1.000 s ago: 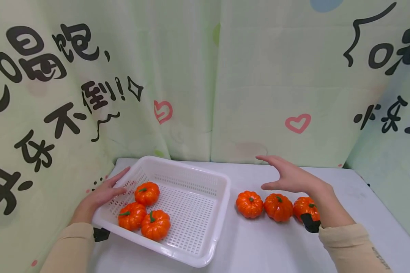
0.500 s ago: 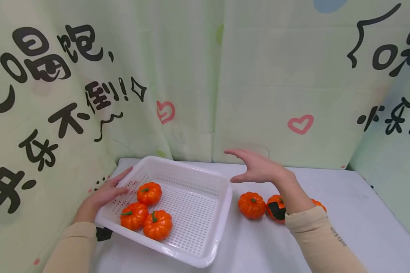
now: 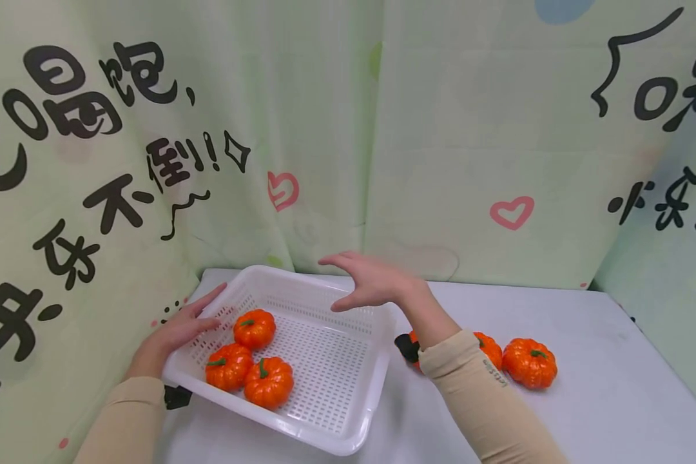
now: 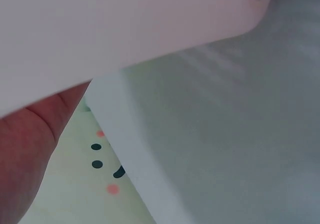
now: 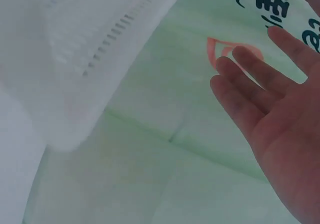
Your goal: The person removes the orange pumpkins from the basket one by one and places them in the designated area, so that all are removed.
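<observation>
A white perforated plastic basket [image 3: 336, 361] lies at a slant on the left of the table, with three small orange pumpkins [image 3: 269, 383] in its left part. At its left rim my left hand [image 3: 176, 332] holds on, thumb over the inside and fingers along the outside; the left wrist view shows the basket wall hiding part of it. Above the basket's back right corner hovers my right hand [image 3: 377, 280], fingers spread, nothing in it. To the right, three more pumpkins [image 3: 530, 363] stand in a row, two partly hidden by my right forearm.
The white table [image 3: 603, 361] runs up to a printed pale green curtain [image 3: 429, 129] at the back and sides. Each wrist carries a black camera mount [image 3: 176, 397].
My right hand has swept left from over the pumpkin row to over the basket, uncovering the rightmost pumpkin. The left hand and basket keep their places; the view has shifted slightly.
</observation>
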{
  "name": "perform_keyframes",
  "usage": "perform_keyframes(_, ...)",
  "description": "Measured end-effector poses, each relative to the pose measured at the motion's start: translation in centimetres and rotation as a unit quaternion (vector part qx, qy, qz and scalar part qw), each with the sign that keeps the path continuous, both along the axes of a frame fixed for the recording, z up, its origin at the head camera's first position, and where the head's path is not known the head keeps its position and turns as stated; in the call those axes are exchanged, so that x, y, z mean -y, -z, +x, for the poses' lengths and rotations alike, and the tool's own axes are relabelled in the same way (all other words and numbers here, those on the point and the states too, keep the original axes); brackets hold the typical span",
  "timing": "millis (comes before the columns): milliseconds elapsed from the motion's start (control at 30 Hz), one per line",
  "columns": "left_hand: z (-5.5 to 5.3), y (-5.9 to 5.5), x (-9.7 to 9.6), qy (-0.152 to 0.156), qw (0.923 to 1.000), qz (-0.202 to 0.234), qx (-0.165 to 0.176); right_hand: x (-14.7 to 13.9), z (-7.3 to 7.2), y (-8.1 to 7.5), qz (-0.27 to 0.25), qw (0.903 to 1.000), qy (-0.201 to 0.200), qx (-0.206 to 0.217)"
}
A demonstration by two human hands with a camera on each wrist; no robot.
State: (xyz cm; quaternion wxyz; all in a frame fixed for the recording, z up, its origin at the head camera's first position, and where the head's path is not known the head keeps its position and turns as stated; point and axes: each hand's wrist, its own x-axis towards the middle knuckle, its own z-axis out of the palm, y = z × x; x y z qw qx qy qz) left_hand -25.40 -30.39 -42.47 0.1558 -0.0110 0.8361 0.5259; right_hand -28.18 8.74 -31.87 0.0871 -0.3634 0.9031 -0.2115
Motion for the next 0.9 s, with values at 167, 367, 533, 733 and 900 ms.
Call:
perform_keyframes(167,0.1,-0.1,0.2,0.001,1.0000,-0.002,-0.002,3.4,0.1,1.5,-0.033,0.9978,-0.039,0.043)
perform_keyframes(367,0.1,-0.1,0.0,0.000,1.0000,0.006,0.000,6.5,0.8,3.0,-0.019,0.9962,-0.059,0.060)
perform_keyframes(533,0.0,-0.1,-0.1,0.000,1.0000,0.004,-0.003,8.0,1.1,4.1,-0.001,0.9946,-0.088,0.056)
perform_keyframes(733,0.0,-0.2,-0.1,0.000,1.0000,0.003,-0.004,9.5,1.7,5.7,0.031,0.9907,-0.110,0.074)
perform_keyframes(900,0.0,-0.2,0.0,-0.002,1.0000,0.000,-0.007,10.8,2.3,6.6,0.067,0.9874,-0.117,0.082)
